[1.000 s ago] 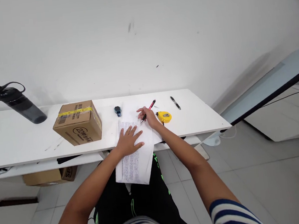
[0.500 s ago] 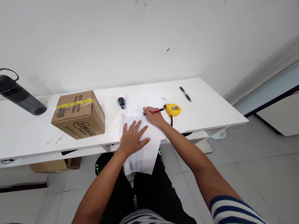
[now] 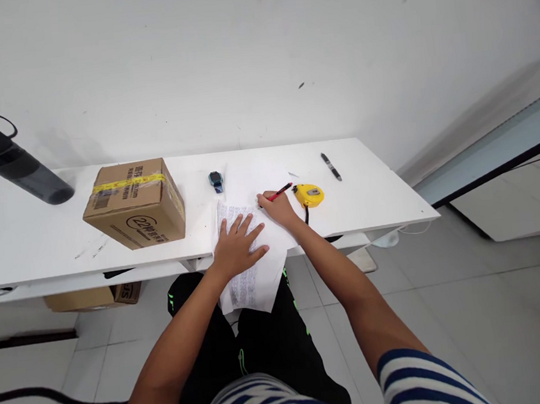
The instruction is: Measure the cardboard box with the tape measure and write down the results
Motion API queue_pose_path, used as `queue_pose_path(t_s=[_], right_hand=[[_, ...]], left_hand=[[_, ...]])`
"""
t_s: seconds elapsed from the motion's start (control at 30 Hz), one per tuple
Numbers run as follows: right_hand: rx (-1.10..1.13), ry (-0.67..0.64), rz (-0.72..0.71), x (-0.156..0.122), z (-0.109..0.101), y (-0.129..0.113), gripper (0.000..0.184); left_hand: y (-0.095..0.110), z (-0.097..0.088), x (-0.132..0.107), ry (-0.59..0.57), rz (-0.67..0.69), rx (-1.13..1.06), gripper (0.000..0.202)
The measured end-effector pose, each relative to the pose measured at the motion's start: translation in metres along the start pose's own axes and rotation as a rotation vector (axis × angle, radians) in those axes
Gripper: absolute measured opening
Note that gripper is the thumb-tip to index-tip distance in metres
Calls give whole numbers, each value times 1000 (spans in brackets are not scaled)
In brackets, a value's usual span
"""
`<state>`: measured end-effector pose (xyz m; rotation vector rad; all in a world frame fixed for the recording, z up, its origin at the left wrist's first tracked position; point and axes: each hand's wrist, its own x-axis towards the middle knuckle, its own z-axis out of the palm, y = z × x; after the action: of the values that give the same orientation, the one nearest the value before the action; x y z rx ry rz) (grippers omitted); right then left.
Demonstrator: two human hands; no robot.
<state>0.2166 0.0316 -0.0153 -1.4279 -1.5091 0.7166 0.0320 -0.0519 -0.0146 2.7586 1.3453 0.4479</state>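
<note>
My left hand (image 3: pixel 237 247) lies flat with spread fingers on a sheet of paper (image 3: pixel 273 269) that carries rows of handwriting and hangs over the desk's front edge. My right hand (image 3: pixel 276 208) is closed around a red and black pen (image 3: pixel 282 191), its tip down at the paper near the top of the written rows. Just right of that hand rests a yellow tape measure (image 3: pixel 308 195) with a black strap. Beyond the paper's top left is a wristwatch (image 3: pixel 216 180) with a dark face.
On the white desk (image 3: pixel 380 197) a cardboard box (image 3: pixel 138 206) stands to the left, with a dark water bottle (image 3: pixel 20 165) farther left. A second pen (image 3: pixel 330 166) lies at the right. Another carton (image 3: pixel 91 298) sits below the desk. The wall (image 3: pixel 254 56) rises behind.
The pen in my right hand has swung more upright, its back end now pointing up and away from the tape measure. My left hand stays in place; the view has shifted slightly.
</note>
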Motion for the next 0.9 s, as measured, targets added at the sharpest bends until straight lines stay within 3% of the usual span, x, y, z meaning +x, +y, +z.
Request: queue_pose_path(t_s=[0.3,0.43,0.77,0.9], right_hand=[[5,65,30,-1,1,1,33],[-1,20,20,-1,0,0,32],[0,86,25,-1,2,2,33],[-4,43,12,-1,1,2,33]], left_hand=[[-1,2,-1,27,9,4,59],[-1,2,-1,37,12,0,59],[0,1,-2,49,10,6,57],[0,1,-2,52,13,6,56]])
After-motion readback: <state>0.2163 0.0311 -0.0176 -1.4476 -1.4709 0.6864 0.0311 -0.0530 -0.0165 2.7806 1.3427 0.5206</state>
